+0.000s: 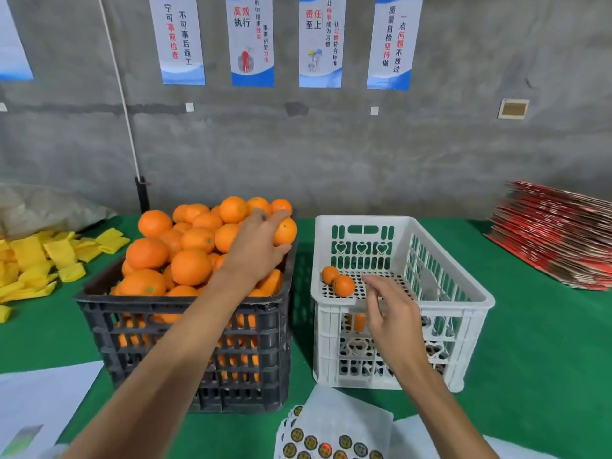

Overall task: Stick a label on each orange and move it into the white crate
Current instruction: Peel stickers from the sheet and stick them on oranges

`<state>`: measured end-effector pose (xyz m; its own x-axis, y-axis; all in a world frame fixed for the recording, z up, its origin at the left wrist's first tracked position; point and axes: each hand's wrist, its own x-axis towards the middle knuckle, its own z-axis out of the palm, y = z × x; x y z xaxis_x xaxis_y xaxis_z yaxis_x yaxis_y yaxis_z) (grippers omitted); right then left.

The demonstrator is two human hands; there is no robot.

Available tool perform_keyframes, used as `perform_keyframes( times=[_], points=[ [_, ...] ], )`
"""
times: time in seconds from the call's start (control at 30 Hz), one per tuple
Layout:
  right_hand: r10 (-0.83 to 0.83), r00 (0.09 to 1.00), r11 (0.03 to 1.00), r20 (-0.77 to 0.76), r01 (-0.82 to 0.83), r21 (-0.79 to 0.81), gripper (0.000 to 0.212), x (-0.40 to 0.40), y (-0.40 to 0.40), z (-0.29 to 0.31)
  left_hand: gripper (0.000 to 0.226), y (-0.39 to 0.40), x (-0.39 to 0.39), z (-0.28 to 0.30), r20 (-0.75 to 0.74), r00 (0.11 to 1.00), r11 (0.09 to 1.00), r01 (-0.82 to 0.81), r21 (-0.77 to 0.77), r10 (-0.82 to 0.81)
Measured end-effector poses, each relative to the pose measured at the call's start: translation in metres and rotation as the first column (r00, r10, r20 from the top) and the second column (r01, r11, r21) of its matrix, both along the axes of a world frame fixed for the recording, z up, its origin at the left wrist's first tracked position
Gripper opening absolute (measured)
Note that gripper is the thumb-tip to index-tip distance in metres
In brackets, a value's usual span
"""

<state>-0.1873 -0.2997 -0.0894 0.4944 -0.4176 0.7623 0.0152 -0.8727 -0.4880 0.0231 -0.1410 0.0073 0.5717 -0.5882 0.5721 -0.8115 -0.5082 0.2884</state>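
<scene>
Two oranges (337, 281) in white crate (477, 294), left hand (256, 248) gripping one orange (285, 231)

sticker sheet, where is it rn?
Head view, bottom centre: the sticker sheet lies on the green table, just in front of the white crate.

Two oranges (337, 281) are sitting touching in the near-left corner of the white crate (463, 293), label sheets (318, 442) are lying before it, and one orange (286, 230) is lying atop the heaped pile.

oranges (191, 266) orange | full crate (185, 326) blk | other crate (430, 303) wht, heart cutouts | tablecloth (530, 342) grn
</scene>
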Motion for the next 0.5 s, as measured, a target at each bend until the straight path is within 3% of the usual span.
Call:
perform_keyframes(
  times=[0.1,0.17,0.23,0.37,0.5],
  points=[
    [0.103,0.994,0.990,0.025,-0.101,-0.096,0.023,-0.012,0.008,-0.026,0.065,0.022,-0.049,-0.028,0.018,0.978,0.866,0.193,-0.461,-0.208],
    [0.134,0.991,0.979,-0.022,-0.136,-0.153,0.022,-0.017,0.014,-0.045,0.061,0.034,-0.083,-0.055,0.011,0.913,0.735,0.336,-0.589,-0.408],
    [0.165,0.980,0.971,-0.109,-0.181,-0.157,0.024,-0.023,0.021,-0.064,0.061,0.043,-0.111,-0.087,-0.007,0.857,0.677,0.402,-0.616,-0.515],
    [0.189,0.923,0.982,-0.335,-0.178,0.064,0.028,-0.038,0.031,-0.101,0.060,0.046,-0.145,-0.160,-0.361,0.691,0.718,0.329,-0.614,-0.626],
    [0.248,0.829,0.968,-0.501,-0.188,0.168,0.028,-0.061,0.036,-0.142,0.055,0.040,-0.156,-0.219,-0.623,0.587,0.824,0.147,-0.547,-0.517]
  ],
)
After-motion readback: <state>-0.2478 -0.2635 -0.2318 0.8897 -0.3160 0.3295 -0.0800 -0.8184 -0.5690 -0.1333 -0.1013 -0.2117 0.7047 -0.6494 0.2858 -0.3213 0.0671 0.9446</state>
